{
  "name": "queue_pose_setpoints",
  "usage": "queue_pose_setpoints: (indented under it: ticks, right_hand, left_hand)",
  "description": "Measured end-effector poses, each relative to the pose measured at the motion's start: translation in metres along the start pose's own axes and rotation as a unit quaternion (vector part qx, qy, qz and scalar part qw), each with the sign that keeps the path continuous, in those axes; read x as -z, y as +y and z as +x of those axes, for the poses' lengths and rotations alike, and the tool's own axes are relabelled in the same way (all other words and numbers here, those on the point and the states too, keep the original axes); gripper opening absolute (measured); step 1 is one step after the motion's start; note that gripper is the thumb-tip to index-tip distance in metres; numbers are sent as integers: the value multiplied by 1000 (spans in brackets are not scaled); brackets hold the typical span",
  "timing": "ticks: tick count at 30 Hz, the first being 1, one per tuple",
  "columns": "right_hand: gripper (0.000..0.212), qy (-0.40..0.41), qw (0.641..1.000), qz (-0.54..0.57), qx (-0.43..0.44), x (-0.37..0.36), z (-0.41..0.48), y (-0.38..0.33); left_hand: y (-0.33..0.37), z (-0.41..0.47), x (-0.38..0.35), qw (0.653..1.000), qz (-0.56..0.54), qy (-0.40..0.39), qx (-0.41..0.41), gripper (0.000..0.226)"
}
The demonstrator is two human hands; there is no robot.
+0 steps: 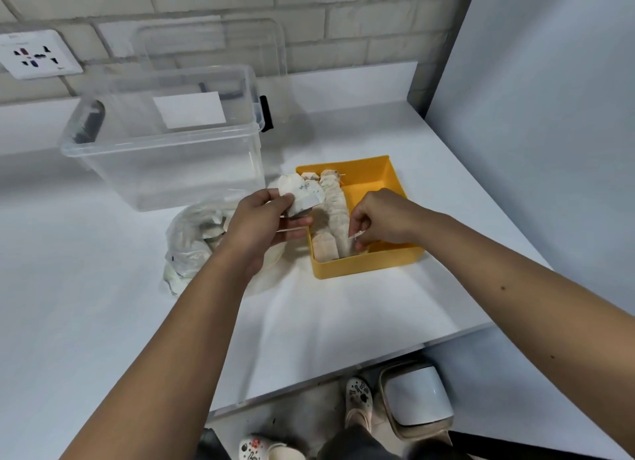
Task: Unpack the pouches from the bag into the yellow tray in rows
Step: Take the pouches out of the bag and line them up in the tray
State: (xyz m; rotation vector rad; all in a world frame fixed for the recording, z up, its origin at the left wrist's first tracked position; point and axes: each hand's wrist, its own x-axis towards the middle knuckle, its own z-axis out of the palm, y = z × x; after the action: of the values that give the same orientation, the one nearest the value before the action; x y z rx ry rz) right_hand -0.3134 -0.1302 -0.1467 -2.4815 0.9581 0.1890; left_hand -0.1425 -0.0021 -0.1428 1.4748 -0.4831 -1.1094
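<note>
A yellow tray [391,176] sits on the white table, with a row of pale pouches [335,205] lined along its left side. A crumpled clear plastic bag [192,243] with more pouches lies to the left of the tray. My left hand [264,226] holds a small stack of pouches [302,193] just above the tray's left edge. My right hand [378,219] is inside the tray near its front, fingers pinched on a pouch [355,241] at the front end of the row.
A large clear plastic bin [165,157] stands behind the bag, its lid leaning on the brick wall. A wall socket [34,54] is at far left. A grey panel [549,116] rises at the right. The table's front edge runs below, with feet and a bin on the floor.
</note>
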Motion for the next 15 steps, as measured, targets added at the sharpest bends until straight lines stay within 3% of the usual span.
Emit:
queue_pose_setpoints:
  ticks: [8,15]
  right_hand:
    - [23,56,997,46,14,-6,8,-2]
    - [25,24,987,154,-28,-11,9,2]
  left_hand:
    - [-1,-3,-1,1000,6,0,-2,22]
    - [-2,-4,0,1000,10,1,-3,17]
